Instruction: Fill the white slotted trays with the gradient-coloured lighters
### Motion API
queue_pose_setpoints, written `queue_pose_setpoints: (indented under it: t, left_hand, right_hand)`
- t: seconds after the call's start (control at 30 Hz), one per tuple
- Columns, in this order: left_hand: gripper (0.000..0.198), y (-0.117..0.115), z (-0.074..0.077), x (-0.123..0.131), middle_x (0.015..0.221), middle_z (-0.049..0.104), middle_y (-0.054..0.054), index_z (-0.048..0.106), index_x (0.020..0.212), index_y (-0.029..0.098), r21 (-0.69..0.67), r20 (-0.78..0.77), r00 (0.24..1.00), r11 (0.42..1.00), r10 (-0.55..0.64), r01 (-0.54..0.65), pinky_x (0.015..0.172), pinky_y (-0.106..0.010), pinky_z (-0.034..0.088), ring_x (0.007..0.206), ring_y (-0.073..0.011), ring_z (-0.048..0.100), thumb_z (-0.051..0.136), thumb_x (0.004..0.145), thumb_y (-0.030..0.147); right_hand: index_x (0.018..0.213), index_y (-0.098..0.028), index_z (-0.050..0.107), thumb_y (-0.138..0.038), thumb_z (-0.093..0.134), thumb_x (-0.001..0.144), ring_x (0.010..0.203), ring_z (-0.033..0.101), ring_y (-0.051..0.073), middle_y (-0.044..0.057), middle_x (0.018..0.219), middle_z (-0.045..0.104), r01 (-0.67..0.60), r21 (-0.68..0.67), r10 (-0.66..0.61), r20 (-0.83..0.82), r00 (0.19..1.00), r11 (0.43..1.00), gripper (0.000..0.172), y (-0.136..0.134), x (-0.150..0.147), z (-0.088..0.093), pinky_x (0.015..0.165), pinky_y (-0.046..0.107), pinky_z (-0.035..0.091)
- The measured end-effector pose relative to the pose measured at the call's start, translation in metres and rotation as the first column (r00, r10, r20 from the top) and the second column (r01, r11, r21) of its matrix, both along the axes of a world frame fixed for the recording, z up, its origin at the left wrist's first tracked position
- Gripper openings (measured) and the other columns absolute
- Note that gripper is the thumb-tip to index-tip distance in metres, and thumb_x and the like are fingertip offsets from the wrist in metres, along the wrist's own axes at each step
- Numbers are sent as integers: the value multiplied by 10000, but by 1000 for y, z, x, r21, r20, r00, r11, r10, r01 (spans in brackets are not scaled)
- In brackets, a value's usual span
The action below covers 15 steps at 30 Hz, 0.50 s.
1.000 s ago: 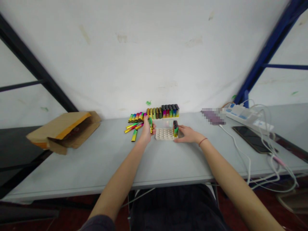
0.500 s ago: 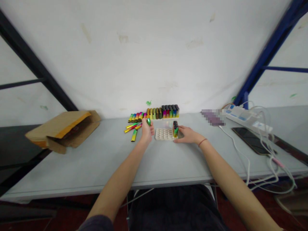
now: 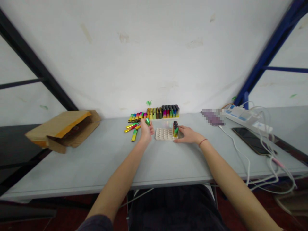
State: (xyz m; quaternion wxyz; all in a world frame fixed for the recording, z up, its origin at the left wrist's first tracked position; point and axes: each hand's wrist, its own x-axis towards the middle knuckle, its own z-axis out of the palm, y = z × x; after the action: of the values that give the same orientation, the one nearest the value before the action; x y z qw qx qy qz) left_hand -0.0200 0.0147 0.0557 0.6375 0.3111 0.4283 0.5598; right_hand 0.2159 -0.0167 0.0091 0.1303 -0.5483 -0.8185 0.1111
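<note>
My left hand (image 3: 146, 131) is closed, pinching a shiny green lighter casing (image 3: 147, 121) upright between thumb and fingers. Just right of it on the table lies a white tray (image 3: 163, 134) with rows of round holes. A short row of lighters (image 3: 175, 129) with dark tops and coloured shiny bodies stands at the tray's right end. Around that end rests my right hand (image 3: 189, 134), thumb at the near corner and fingers beside the lighters, holding the tray; its fingertips are partly hidden. Left of my left hand, loose metallic coloured casings (image 3: 134, 135) lie flat.
Against the wall stand dark-topped lighters (image 3: 170, 111) in a block, with yellowish ones (image 3: 154, 113) beside them and more coloured casings (image 3: 136, 117) further left. An open cardboard box (image 3: 62, 128) lies left. A phone (image 3: 251, 140), a power strip (image 3: 247, 118) and white cables occupy the right.
My left hand has shifted very slightly left, with the green casing tilting a little. My right hand and the tray have stayed put.
</note>
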Motion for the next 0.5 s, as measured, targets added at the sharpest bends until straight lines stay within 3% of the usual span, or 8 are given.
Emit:
queue_pose_setpoints:
  t: [0.1,0.2,0.33,0.4,0.5]
  left_hand:
    - [449,0,0,0,414,182,101,336,590,225,32,16,999,999,37,-37,351,-200,88,318,-55,129,331,886,563]
    - [453,2,-5,4,441,223,107,368,654,225,80,-1,1000,997,-3,3,363,-193,138,339,-57,182,392,867,623]
    - [305,0,-18,15,524,381,99,451,870,222,239,-211,975,963,-75,126,424,-187,298,401,-76,340,493,888,524]
    - [231,-4,-26,20,646,519,58,490,984,220,414,-390,919,880,-60,233,569,-217,445,549,-100,505,524,903,433]
    - [217,-10,-32,25,940,634,-49,583,1023,198,618,-600,798,664,53,421,850,-302,499,908,-166,607,570,899,375]
  right_hand:
    - [1346,-147,570,-633,685,755,1252,569,375,201,1409,562,6,-3,-6,6,1000,1000,775,-1,-1,1,1058,475,438]
    - [1351,-133,564,-629,685,757,1249,569,382,212,1407,559,8,-10,-8,7,1000,1000,784,-1,-1,2,1056,487,438]
    - [1338,-135,573,-611,698,752,1251,566,387,214,1396,571,2,1,-2,-12,1000,1000,765,-1,-1,1,1051,506,438]
    - [1335,-141,574,-608,695,756,1244,572,380,210,1395,571,-1,2,1,-16,1000,1000,754,-1,-1,0,1050,505,439]
    - [1323,-155,585,-600,702,752,1246,572,372,197,1395,573,1,0,-1,-12,1000,1000,733,-1,0,0,1053,494,437]
